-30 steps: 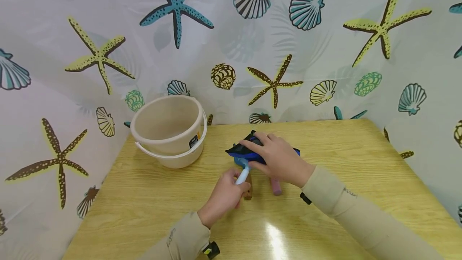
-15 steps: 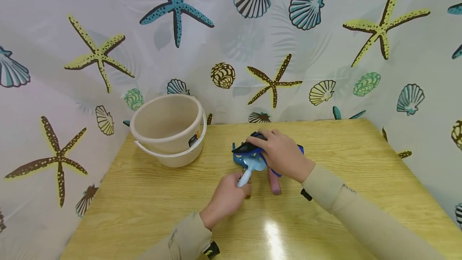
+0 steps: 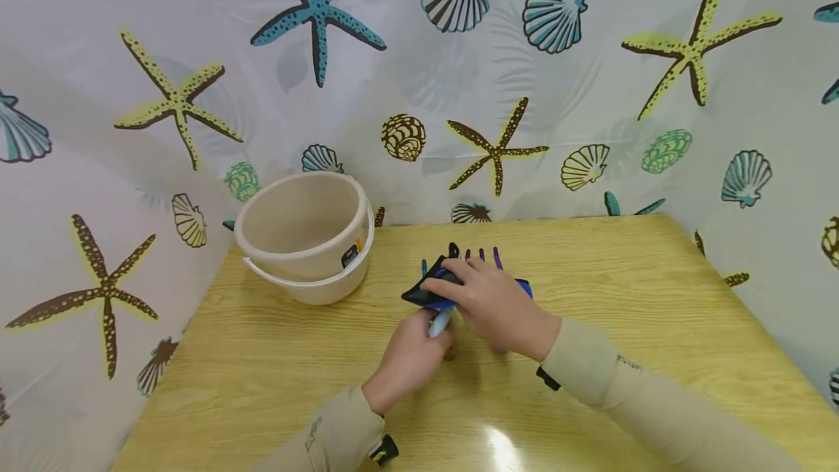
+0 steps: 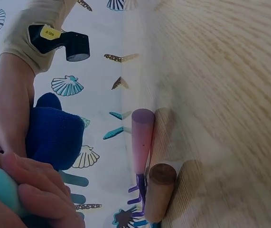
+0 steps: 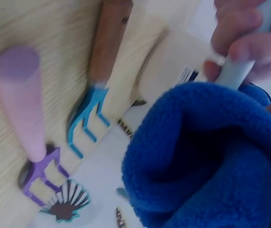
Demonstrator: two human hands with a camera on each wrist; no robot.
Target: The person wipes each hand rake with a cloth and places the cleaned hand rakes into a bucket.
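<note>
My left hand point(image 3: 411, 357) grips the light blue handle of a small garden fork point(image 3: 441, 322). A blue and black cloth point(image 3: 426, 291) covers the fork's head, though two teal prongs show beside the cloth in the left wrist view. Over the cloth lies my right hand point(image 3: 494, 304), its fingers curled round it and the head beneath. The right wrist view shows the cloth's fuzzy blue side folded into a hollow. Below the hands are a hand rake with a pink handle point(image 5: 21, 104) and purple tines, and another with a wooden handle point(image 5: 107, 42) and blue tines.
A cream bucket point(image 3: 328, 257) with a white bail handle stands at the back left of the wooden table point(image 3: 623, 297). A curtain point(image 3: 406, 71) printed with starfish and shells hangs behind the table's far edge.
The cloth and right hand moved right, baring the fork's light blue head half a second ago, then came back left over it. Purple rake tines now show behind; the left hand stays nearly still.
</note>
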